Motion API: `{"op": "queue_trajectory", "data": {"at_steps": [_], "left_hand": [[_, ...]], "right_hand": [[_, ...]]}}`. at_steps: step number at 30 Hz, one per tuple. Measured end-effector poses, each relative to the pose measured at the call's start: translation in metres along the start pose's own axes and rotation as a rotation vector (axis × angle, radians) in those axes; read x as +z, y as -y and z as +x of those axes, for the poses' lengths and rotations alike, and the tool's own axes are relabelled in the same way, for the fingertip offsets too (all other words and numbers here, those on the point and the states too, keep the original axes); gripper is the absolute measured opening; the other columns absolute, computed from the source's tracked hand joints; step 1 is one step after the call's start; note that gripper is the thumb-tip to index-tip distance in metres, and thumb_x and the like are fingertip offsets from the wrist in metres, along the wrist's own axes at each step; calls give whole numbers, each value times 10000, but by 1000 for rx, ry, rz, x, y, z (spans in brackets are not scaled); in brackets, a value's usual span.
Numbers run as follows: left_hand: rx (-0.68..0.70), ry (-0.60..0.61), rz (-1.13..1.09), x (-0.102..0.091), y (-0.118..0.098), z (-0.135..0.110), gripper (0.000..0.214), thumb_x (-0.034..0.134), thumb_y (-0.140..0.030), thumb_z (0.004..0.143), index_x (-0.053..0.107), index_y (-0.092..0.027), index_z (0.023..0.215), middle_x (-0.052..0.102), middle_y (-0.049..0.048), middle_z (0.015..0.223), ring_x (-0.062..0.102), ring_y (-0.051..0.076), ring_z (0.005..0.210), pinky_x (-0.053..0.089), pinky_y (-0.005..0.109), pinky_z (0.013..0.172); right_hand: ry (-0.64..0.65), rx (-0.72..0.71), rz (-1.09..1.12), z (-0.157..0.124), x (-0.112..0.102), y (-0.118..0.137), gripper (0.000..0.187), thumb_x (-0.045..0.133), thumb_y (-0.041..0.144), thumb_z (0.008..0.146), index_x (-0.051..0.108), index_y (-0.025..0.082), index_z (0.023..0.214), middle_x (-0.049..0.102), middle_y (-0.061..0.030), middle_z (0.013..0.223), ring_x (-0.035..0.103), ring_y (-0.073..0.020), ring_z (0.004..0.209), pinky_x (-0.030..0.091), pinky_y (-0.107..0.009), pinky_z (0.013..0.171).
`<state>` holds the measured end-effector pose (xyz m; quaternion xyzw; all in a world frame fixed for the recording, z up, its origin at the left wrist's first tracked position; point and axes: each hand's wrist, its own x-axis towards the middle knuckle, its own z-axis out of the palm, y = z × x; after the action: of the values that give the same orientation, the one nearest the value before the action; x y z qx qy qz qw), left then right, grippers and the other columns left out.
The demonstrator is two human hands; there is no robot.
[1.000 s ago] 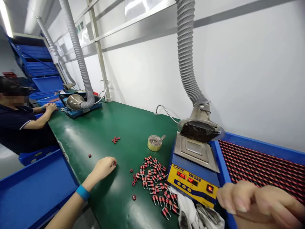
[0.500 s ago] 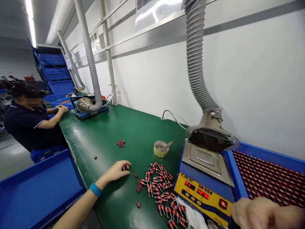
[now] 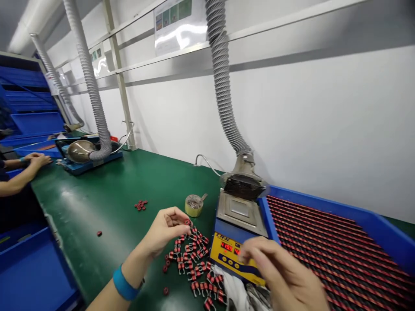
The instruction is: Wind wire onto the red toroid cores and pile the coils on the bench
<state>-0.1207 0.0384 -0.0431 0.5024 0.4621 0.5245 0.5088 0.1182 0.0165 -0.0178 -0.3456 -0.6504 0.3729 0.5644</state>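
Note:
My left hand, with a blue band at the wrist, pinches a small red-and-black ring-shaped coil between thumb and fingertips. It is held at the upper edge of a pile of similar coils with silvery wire legs. My right hand hovers before the yellow front panel of a blue solder pot. Its fingers are loosely curled, thumb and index slightly apart, and nothing shows between them. Loose ring coils lie left of the pile.
Right of the pot, a blue tray holds rows of red-and-black coils. A fume hood leans over the pot. Behind the pile stands a yellow tub. A small coil group lies farther back. At far left are a co-worker's hands.
The view has swung right. My left hand has reached the pile's top edge and closed on a coil. My right hand has come left from the tray side to the pot's front.

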Motion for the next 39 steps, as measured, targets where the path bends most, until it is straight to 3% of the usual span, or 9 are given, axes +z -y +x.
{"op": "queue_trajectory", "data": {"at_steps": [2,5,7,10,14,21,27,33,39], "left_hand": [[51,82,-156,37,-21,3,383,861,-436,631,644,-165,794,664,-15,615,644,131,589,512,251,651],[92,238,-352,83,-33,2,445,861,-518,600,636,-163,745,665,-15,628,632,106,542,498,218,601],[51,368,-526,104,-33,0,431,876,-489,597,639,-158,737,667,-16,611,625,97,489,488,200,545],[-56,480,-683,117,-28,0,385,906,-392,594,650,-146,743,674,-16,568,626,93,446,471,173,492],[-153,558,-655,113,-21,2,406,921,-376,573,627,-131,708,695,4,563,642,101,455,473,167,497],[-137,598,-546,98,-15,7,403,895,-405,647,612,-129,728,733,40,595,680,117,510,497,174,526],[-179,659,-603,96,-19,5,348,884,-372,678,677,-113,782,765,57,667,704,117,543,529,185,555],[-146,665,-693,95,-25,5,334,855,-365,731,640,-125,818,758,43,654,725,116,596,536,170,598],[-117,674,-671,94,-22,5,344,806,-417,778,618,-134,826,745,43,644,716,119,576,545,187,609]], "right_hand": [[-85,-13,-23,1,6,5,123,664,393,922,757,315,937,707,-11,834,654,-170,722,540,-198,678],[-236,-13,56,0,7,7,230,653,475,919,740,391,1114,677,-3,916,641,-163,750,538,-213,726],[-211,-12,102,-1,2,9,256,650,505,911,749,399,1123,641,-1,858,629,-157,694,532,-224,679],[-18,58,179,0,-9,10,232,657,489,907,761,415,1101,611,1,816,603,-141,578,517,-240,568],[66,186,320,2,-13,9,174,740,480,841,808,347,931,600,1,777,604,-131,521,492,-253,525],[-85,250,540,2,9,5,290,814,419,793,720,186,648,491,56,489,446,-74,392,335,-212,453],[-299,182,555,3,0,9,251,812,416,802,710,221,681,448,71,506,433,-76,446,385,-188,480],[-8,243,501,4,5,4,173,800,438,795,818,307,906,555,26,554,496,-101,412,423,-224,434],[-154,309,605,3,18,10,208,863,429,725,777,240,700,498,58,484,324,-46,362,314,-190,392]]}}
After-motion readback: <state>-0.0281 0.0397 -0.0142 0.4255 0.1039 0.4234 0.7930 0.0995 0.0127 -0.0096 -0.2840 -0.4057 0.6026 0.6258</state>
